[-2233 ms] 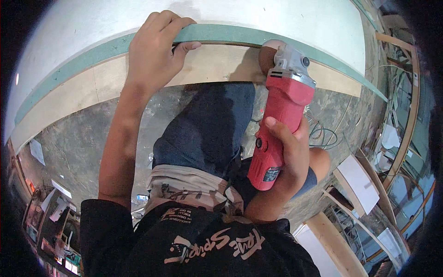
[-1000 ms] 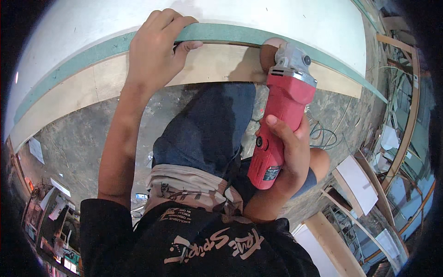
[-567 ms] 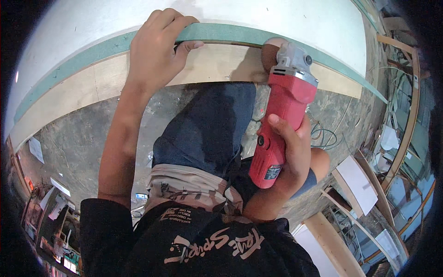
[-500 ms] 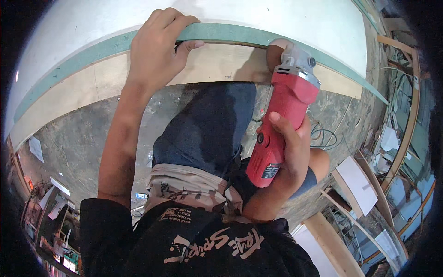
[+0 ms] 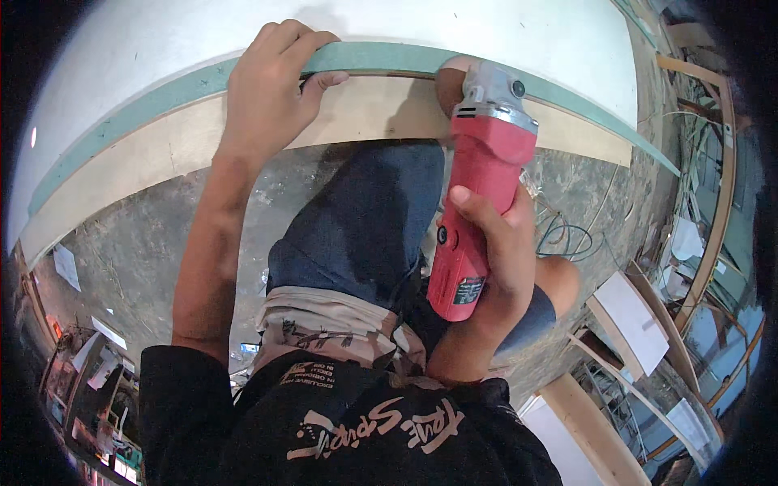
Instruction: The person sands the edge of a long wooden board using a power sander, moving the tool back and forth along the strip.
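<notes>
A red angle grinder (image 5: 480, 190) with a silver gear head is gripped round its body by my right hand (image 5: 506, 235). Its brownish disc (image 5: 450, 85) lies against the edge of a long green strip (image 5: 373, 58); the exact contact is partly hidden by the head. My left hand (image 5: 275, 93) is clamped over the same strip farther left, fingers on top and thumb beneath the front edge. The strip runs along a large white panel (image 5: 502, 28), and a pale wooden board (image 5: 356, 109) shows just below it.
My knee in dark shorts (image 5: 365, 211) is under the board's near side. On the concrete floor (image 5: 121, 243) to the right lies a coiled dark cable (image 5: 571, 239). White-faced panels (image 5: 632, 324) and wooden offcuts crowd the right side; clutter (image 5: 105, 389) fills the lower left.
The grinder and my right hand have shifted left along the strip, disc still at its edge. My left hand keeps its hold on the strip, nearly unmoved.
</notes>
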The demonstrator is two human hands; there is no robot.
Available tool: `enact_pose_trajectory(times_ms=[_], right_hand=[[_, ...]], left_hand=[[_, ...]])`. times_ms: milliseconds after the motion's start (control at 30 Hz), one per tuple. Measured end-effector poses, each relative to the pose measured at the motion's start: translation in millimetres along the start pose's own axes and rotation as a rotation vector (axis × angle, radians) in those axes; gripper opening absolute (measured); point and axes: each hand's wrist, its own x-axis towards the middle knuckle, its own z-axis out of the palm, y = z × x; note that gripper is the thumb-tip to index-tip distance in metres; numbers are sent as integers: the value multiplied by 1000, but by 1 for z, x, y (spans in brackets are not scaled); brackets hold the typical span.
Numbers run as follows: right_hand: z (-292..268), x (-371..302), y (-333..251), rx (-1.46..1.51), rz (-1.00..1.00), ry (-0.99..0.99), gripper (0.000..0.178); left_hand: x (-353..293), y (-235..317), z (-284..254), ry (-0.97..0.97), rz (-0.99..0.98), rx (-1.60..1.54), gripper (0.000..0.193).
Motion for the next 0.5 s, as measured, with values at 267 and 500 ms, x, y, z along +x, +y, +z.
enact_pose_trajectory(times_ms=[267, 500], right_hand=[[-24, -5, 24, 85, -73, 140, 37], [-49, -24, 32, 288, -166, 306, 39]], left_hand=[[0, -3, -2, 11, 23, -18, 38], [2, 5, 0, 28, 10, 42, 38]])
